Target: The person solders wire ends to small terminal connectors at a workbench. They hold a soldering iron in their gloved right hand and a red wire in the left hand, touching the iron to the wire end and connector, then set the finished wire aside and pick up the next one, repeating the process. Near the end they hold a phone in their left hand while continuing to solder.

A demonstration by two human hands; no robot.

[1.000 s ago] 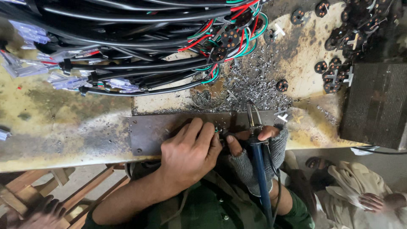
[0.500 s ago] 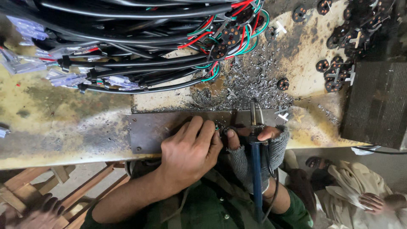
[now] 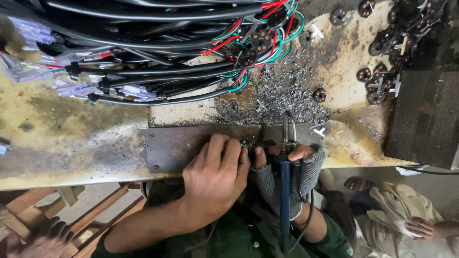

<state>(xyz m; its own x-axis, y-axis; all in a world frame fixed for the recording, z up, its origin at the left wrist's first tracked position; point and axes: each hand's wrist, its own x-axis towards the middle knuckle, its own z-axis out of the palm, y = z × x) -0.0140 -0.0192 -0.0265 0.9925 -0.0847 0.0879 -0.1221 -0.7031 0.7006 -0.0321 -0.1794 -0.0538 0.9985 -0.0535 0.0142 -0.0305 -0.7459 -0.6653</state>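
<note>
Soldering step in hand: bare left hand pinching a small wired round connector against the grey metal plate at the desk's near edge; gloved right hand, grip closed round blue-handled soldering iron. Next move probably calls for a steady tip on the joint.

The left hand is bare, with no glove, ring or watch, and the forearm behind it is bare too, with no sleeve in view. The right hand wears a grey knitted glove with the fingertips cut off, so the finger ends and thumb show; its ribbed cuff reaches over the wrist. The person wears a dark green garment, with a small round button low on the front.
</note>
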